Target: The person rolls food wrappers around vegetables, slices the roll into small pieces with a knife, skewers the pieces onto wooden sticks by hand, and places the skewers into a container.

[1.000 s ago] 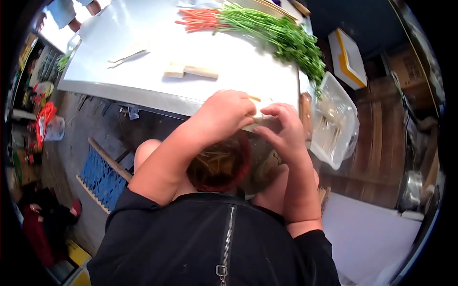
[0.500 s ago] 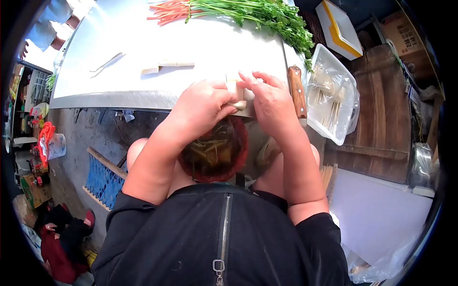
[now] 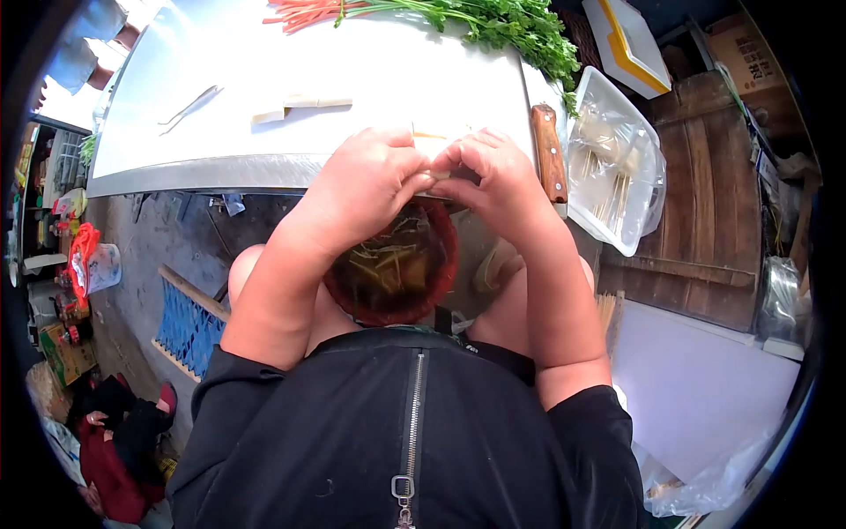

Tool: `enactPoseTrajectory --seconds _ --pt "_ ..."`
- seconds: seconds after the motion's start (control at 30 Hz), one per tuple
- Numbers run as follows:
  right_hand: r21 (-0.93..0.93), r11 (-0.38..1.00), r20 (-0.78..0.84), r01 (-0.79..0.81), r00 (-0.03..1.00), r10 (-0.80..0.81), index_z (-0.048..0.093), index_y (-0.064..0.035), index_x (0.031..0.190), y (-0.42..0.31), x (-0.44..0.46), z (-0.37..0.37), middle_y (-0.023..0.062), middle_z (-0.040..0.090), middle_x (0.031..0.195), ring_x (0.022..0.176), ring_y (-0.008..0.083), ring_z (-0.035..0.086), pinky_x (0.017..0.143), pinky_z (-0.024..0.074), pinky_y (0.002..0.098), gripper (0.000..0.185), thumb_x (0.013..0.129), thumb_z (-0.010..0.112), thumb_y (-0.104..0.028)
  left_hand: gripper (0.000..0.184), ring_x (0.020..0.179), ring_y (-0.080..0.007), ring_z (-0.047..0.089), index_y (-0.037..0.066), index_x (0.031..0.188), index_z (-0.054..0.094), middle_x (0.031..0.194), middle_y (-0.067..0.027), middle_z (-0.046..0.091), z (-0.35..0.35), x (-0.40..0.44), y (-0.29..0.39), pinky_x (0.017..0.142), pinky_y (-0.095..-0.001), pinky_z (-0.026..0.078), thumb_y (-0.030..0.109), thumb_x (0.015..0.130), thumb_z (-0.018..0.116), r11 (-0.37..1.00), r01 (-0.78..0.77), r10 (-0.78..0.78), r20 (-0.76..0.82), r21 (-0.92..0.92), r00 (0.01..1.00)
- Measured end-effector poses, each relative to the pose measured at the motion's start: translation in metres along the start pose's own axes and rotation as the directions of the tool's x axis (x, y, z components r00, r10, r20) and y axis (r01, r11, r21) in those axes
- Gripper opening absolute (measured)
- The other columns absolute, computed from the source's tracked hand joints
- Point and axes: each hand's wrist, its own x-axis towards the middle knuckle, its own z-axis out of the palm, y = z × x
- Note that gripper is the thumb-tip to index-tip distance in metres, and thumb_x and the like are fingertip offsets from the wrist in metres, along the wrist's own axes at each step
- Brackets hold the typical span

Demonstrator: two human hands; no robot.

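Pale and small, one piece (image 3: 438,175) sits pinched between the left hand (image 3: 377,176) and right hand (image 3: 500,178), at the desk's (image 3: 423,84) near edge. They seem to be working it with the fingertips, which calls for a gentle, even grip. I count one tweezers (image 3: 207,93), one wooden handle (image 3: 548,154), one red basin (image 3: 448,251), apparently three pale blocks (image 3: 301,101).

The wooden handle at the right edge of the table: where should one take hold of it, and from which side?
Probably around the middle of the wooden handle, coming from above and the near side. It is a long bar, its near end facing that way, and the white tray crowds its right side.
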Motion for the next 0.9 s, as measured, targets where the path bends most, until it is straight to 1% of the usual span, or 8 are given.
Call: enactPoseTrajectory --seconds 0.1,0.27,0.4,0.5,0.57,0.67,0.73,0.9 --pt "0.039 0.997 0.038 -0.065 0.997 0.063 0.064 -0.0051 0.082 -0.001 0.002 -0.003 0.0096 0.064 0.077 0.079 0.0308 0.061 0.074 0.0485 0.0401 0.018 0.071 0.077 -0.011 0.014 0.076 -0.0301 0.057 0.002 0.084 0.064 0.078 -0.0115 0.056 -0.002 -0.001 -0.005 0.068 -0.0391 0.047 0.011 0.078 0.073 0.998 -0.04 0.038 -0.027 -0.049 0.999" --pt "0.065 0.995 0.047 -0.078 0.996 0.075 0.068 -0.0019 0.084 0.006 0.004 0.0 0.0121 0.064 0.08 0.079 0.0323 0.061 0.072 0.0495 0.0412 0.013 0.078 0.073 -0.012 0.019 0.076 -0.0279 0.057 0.003 0.089 0.062 0.08 -0.0111 0.056 -0.008 0.001 -0.007 0.069 -0.0361 0.047 0.008 0.076 0.075 0.967 0.137 -0.127 0.057 -0.214 0.99" --pt "-0.021 0.995 0.006 -0.093 0.996 0.093 0.069 -0.002 0.086 0.009 0.002 0.006 0.0116 0.063 0.082 0.079 0.0324 0.061 0.072 0.0498 0.0411 0.013 0.079 0.073 -0.012 0.018 0.078 -0.0292 0.057 0.003 0.089 0.062 0.081 -0.0118 0.056 -0.003 0.004 -0.006 0.07 -0.0369 0.047 0.009 0.077 0.074 0.969 0.131 -0.125 0.042 -0.209 0.991" --pt "-0.083 0.996 -0.047 -0.029 0.999 0.025 0.071 -0.004 0.092 0.0 -0.001 0.002 0.0109 0.063 0.084 0.079 0.032 0.062 0.072 0.0501 0.0406 0.017 0.078 0.074 -0.015 0.016 0.078 -0.0316 0.058 0.002 0.089 0.063 0.081 -0.013 0.057 0.001 0.005 -0.009 0.07 -0.0384 0.048 0.011 0.08 0.073 0.991 0.098 -0.099 -0.017 -0.093 0.995" --pt "-0.113 0.971 -0.157 -0.212 0.969 0.193 0.072 -0.0061 0.096 -0.009 -0.011 -0.003 0.0106 0.062 0.083 0.078 0.0307 0.061 0.07 0.0495 0.0408 0.02 0.079 0.073 -0.016 0.015 0.079 -0.0338 0.059 0.002 0.09 0.064 0.083 -0.0144 0.059 0.002 0.005 -0.011 0.071 -0.0402 0.049 0.014 0.084 0.07 0.996 0.08 -0.081 -0.022 -0.04 0.996" --pt "-0.201 0.936 -0.106 -0.29 0.956 0.274 0.072 -0.0059 0.097 -0.018 -0.02 -0.004 0.0102 0.06 0.081 0.078 0.0312 0.06 0.07 0.0489 0.0413 0.019 0.08 0.072 -0.015 0.015 0.079 -0.0345 0.061 0.002 0.092 0.066 0.083 -0.0149 0.061 0.005 0.005 -0.011 0.071 -0.0409 0.05 0.015 0.086 0.068 0.998 0.058 -0.058 -0.059 -0.009 0.997" --pt "-0.225 0.941 -0.118 -0.251 0.966 0.23 0.071 -0.0054 0.097 -0.017 -0.021 0.006 0.0096 0.059 0.079 0.078 0.0311 0.059 0.07 0.0472 0.0415 0.017 0.082 0.069 -0.013 0.015 0.079 -0.0345 0.061 0.002 0.092 0.066 0.083 -0.015 0.061 0.004 0.005 -0.011 0.072 -0.0409 0.05 0.015 0.086 0.068 0.998 0.06 -0.06 -0.054 0.001 0.997" --pt "-0.478 0.873 -0.128 -0.097 0.991 0.04 0.067 -0.0048 0.09 -0.025 -0.017 0.017 0.0076 0.059 0.08 0.075 0.029 0.057 0.068 0.0464 0.0413 0.01 0.081 0.066 -0.009 0.014 0.082 -0.0345 0.061 0.004 0.089 0.066 0.083 -0.0139 0.06 0.004 0.005 -0.009 0.074 -0.0426 0.05 0.018 0.087 0.065 0.997 0.073 -0.072 -0.041 0.019 0.997"
